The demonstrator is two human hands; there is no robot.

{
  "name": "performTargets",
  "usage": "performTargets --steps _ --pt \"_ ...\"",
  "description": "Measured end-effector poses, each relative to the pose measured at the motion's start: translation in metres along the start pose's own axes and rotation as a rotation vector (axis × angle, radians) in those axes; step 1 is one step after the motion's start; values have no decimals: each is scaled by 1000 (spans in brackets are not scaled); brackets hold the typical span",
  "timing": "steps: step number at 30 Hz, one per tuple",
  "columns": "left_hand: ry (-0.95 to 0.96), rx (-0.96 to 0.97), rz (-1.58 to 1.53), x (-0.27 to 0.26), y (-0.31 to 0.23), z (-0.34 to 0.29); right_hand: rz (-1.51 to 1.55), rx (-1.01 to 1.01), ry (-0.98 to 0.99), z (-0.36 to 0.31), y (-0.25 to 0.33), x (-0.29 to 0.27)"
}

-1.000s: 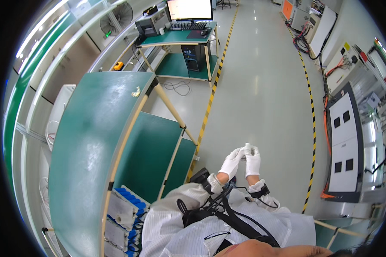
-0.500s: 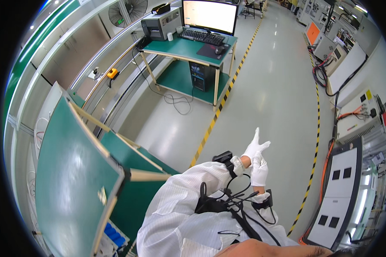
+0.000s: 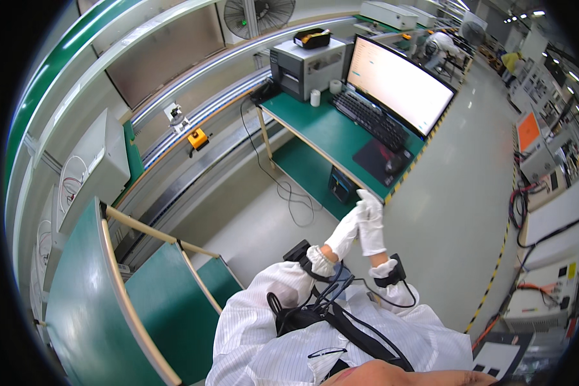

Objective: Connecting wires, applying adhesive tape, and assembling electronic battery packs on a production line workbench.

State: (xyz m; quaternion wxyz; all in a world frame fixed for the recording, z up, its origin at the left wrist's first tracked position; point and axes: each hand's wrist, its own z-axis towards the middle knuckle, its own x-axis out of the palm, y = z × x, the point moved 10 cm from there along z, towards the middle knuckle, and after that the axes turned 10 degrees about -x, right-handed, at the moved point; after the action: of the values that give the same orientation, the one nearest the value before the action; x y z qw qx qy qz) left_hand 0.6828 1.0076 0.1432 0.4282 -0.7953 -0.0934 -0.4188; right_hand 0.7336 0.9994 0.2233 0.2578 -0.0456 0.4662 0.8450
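Yellow-and-black striped tape [image 3: 495,275] edges a glossy grey floor [image 3: 457,238]. One green tabletop [image 3: 315,134] stands near the middle, another green surface [image 3: 87,289] lower left; a round fan [image 3: 275,14] stands behind, and ceiling lights [image 3: 573,76] shine upper right.

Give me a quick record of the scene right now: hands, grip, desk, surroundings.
Left hand: white-gloved, against the right one
Right hand: white-gloved, fingers pointing up the picture
Grip: no held object visible; overlapping fingers could hide something small
Nearest thing in view: green desk, beyond the hands
On desk: printer, lit monitor, keyboard, mouse on dark mat
Under desk: dark PC tower, partly hidden
Left side: green bench
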Motion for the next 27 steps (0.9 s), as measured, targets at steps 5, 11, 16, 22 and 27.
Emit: performTargets --steps 5,11,16,22,27 --pt "-26 220 258 -55 -81 90 164 -46 155 92 -52 96" --pt "-209 534 749 -89 -249 141 89 -247 409 223 -43 189" --pt "-205 358 273 -124 -362 180 -210 -134 -21 430 -62 157" --pt "-122 289 295 -176 -456 238 -712 -223 60 621 -161 234" --pt "-83 218 233 -206 -508 281 -1115 28 599 676 -238 299"
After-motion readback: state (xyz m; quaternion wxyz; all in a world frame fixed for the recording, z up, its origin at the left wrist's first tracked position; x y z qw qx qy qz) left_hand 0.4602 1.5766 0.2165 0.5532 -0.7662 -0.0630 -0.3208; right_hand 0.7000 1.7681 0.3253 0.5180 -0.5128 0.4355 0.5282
